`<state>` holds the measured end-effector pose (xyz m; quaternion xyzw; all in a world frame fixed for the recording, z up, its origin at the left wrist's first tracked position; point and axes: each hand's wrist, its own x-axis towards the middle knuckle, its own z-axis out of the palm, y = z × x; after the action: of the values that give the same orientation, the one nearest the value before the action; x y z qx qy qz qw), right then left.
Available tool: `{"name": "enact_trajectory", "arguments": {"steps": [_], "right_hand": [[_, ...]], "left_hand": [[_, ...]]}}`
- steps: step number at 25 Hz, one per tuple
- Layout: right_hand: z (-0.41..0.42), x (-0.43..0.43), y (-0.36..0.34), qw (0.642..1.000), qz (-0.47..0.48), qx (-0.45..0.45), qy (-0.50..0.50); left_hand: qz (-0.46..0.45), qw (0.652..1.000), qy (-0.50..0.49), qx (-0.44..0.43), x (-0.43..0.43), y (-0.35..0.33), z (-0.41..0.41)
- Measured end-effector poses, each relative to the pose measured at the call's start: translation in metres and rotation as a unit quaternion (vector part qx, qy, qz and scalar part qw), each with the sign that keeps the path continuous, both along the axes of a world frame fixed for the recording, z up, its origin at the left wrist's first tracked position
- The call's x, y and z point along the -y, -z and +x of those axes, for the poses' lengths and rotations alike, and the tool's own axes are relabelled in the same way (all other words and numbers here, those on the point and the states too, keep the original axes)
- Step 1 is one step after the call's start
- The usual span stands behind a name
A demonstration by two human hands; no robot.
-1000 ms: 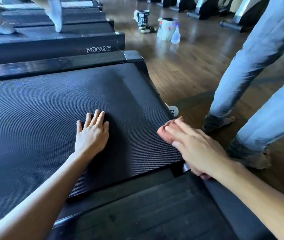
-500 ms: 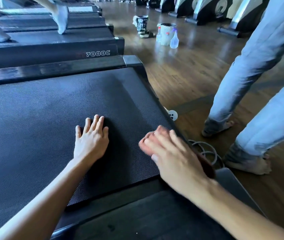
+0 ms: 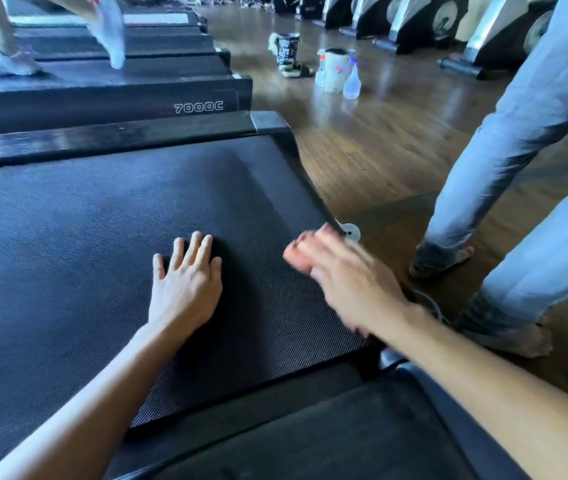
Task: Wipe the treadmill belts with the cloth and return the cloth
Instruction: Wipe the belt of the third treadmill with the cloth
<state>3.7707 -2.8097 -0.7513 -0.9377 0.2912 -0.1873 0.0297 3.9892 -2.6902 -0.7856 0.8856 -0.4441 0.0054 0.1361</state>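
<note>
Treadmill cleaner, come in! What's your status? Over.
Left grip flat on the belt. Right grip blurred at belt's right edge, cloth not visible. Someone's legs close beside.

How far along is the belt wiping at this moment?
Done, seemingly: a darker strip on the right of the black ribbed treadmill belt. In hand: the left hand lies flat on the belt; the blurred right hand is near its right edge, cloth not discernible. Left: the remaining belt and returning the cloth.
</note>
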Motion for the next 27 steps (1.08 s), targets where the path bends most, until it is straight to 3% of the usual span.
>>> {"name": "enact_trajectory", "arguments": {"steps": [3,6,8,10,12,15,17,20,22,24,25,27], "right_hand": [[0.019,0.027,-0.005,0.993,0.050,-0.002,0.106],[-0.001,-0.018,0.021,1.000,-0.021,-0.011,-0.009],[-0.012,-0.009,0.012,0.999,0.012,-0.012,-0.029],[-0.003,0.025,0.001,0.990,0.112,0.003,0.085],[0.004,0.023,-0.001,0.981,0.119,-0.003,0.152],[-0.008,-0.028,0.019,0.999,-0.013,-0.011,0.041],[-0.012,-0.017,0.016,0.999,0.017,-0.027,-0.023],[0.007,0.045,0.002,0.984,0.140,-0.010,0.107],[0.023,0.048,0.001,0.985,0.102,0.002,0.136],[0.030,0.019,0.013,0.999,-0.018,-0.001,0.038],[0.027,0.011,0.019,0.999,-0.030,-0.019,-0.023],[0.028,0.038,0.008,0.996,0.036,-0.050,-0.067]], "left_hand": [[0.001,1.000,0.001,0.002,0.000,-0.001,-0.001],[-0.004,1.000,0.001,0.008,0.000,0.002,0.000],[-0.004,1.000,0.002,0.013,0.000,0.002,0.001],[-0.001,1.000,0.002,0.011,0.001,0.001,0.000],[-0.006,1.000,-0.003,0.002,0.001,0.001,-0.002],[-0.006,1.000,-0.006,0.001,0.001,-0.001,-0.004],[-0.008,1.000,-0.004,0.002,0.000,-0.001,-0.002],[-0.010,1.000,-0.004,0.007,0.001,0.000,-0.004],[-0.014,1.000,-0.010,0.014,0.003,0.002,-0.004],[-0.012,1.000,-0.012,0.015,0.002,0.002,-0.004],[-0.013,1.000,-0.011,0.013,0.002,0.002,-0.003],[-0.020,1.000,-0.007,0.012,0.001,0.002,-0.003]]}}
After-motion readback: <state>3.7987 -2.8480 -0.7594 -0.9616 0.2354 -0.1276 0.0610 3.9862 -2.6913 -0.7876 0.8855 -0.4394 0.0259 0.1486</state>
